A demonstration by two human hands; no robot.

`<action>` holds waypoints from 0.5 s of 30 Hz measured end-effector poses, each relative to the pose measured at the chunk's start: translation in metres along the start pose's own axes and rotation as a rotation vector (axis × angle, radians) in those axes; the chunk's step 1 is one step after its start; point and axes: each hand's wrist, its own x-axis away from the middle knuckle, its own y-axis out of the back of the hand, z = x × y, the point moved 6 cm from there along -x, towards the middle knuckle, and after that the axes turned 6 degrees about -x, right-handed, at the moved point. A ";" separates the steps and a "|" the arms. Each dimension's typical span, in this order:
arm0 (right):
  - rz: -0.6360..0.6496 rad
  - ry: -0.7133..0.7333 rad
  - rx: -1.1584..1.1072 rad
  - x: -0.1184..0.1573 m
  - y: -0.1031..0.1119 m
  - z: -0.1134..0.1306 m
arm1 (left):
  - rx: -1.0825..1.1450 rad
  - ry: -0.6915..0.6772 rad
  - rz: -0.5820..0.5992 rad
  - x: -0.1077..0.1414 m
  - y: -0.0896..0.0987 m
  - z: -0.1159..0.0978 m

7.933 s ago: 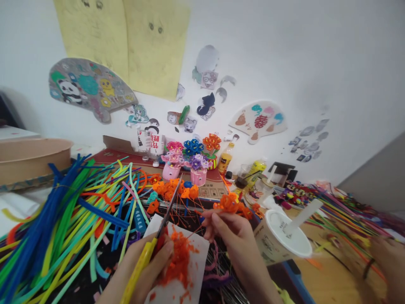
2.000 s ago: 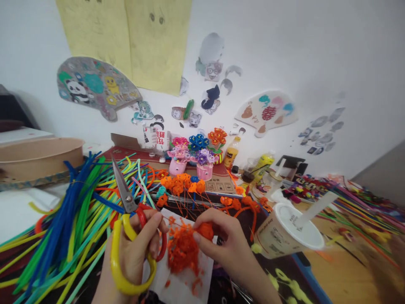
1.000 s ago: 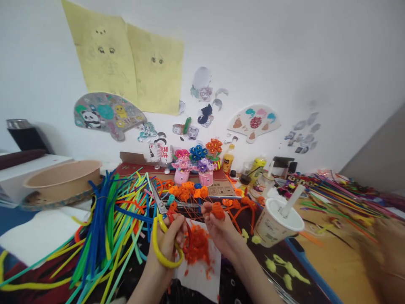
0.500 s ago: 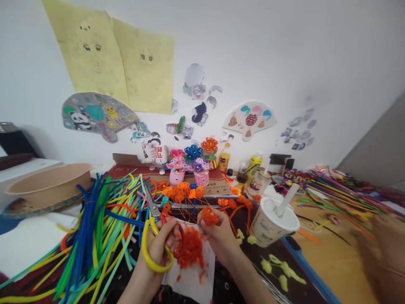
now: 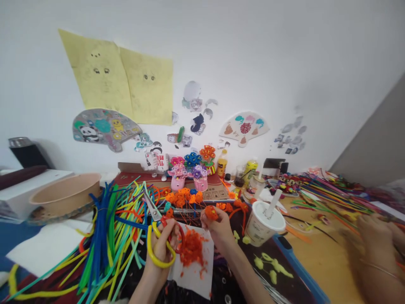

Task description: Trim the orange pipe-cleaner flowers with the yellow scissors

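My left hand (image 5: 163,241) is closed round a pair of scissors (image 5: 155,213) with one yellow and one red handle loop, blades pointing up and to the left. Between the fingertips of my right hand (image 5: 219,226) is an orange pipe cleaner flower (image 5: 210,213). Below and between both hands, a heap of orange fuzz clippings (image 5: 191,249) lies on a white sheet of paper (image 5: 202,283). Several finished orange flowers (image 5: 180,197) on thin wire stems rest just beyond my hands.
Bundled blue and green pipe cleaners (image 5: 104,236) spread on the left. A lidded white cup with a straw (image 5: 265,223) stands at right, near yellow pieces (image 5: 274,267). Potted pipe cleaner flowers (image 5: 200,182) stand at the back. Another person's hand (image 5: 376,240) is at the far right.
The view has tilted up and shifted, so the whole scene sits differently. My hands still hold the scissors and the orange flower. The other person's hand has come further into view.
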 end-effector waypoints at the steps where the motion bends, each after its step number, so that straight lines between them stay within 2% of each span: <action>1: -0.016 0.007 0.008 -0.002 0.002 0.004 | 0.010 -0.015 -0.007 0.001 0.001 -0.002; 5: -0.027 -0.010 0.101 -0.018 0.008 0.025 | 0.060 -0.081 -0.002 0.005 0.003 -0.011; 9: 0.016 -0.118 0.285 -0.045 0.015 0.037 | 0.109 -0.113 0.027 0.005 0.001 -0.009; 12: 0.038 -0.236 0.448 -0.069 0.016 0.027 | 0.129 -0.106 0.031 0.003 -0.001 -0.002; 15: 0.064 -0.362 0.593 -0.088 0.010 0.003 | 0.133 -0.090 0.048 0.000 -0.001 0.003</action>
